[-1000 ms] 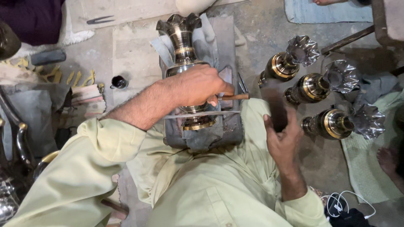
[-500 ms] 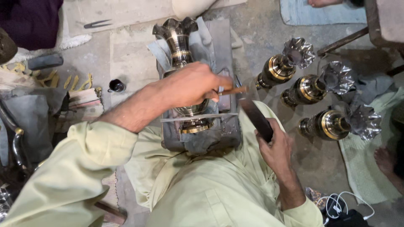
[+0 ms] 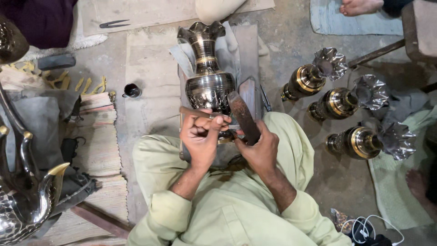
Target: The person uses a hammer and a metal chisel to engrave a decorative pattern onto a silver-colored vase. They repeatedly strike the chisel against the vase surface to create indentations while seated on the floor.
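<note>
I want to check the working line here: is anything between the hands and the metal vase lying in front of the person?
Nothing visible blocks it. The left hand holds a thin tool right against the vase, and the right hand holds a dark wooden mallet beside it. The three vases lie apart at the right.

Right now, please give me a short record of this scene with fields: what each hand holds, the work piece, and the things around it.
left hand: left hand grips a thin rod-like tool laid across the vase
right hand: right hand holds a dark flat mallet, its head raised beside the vase
work piece: dark engraved metal vase, lying on a padded support, flared mouth pointing away
right side: three similar vases lying on the floor
left side: small dark cup, striped mat
</note>
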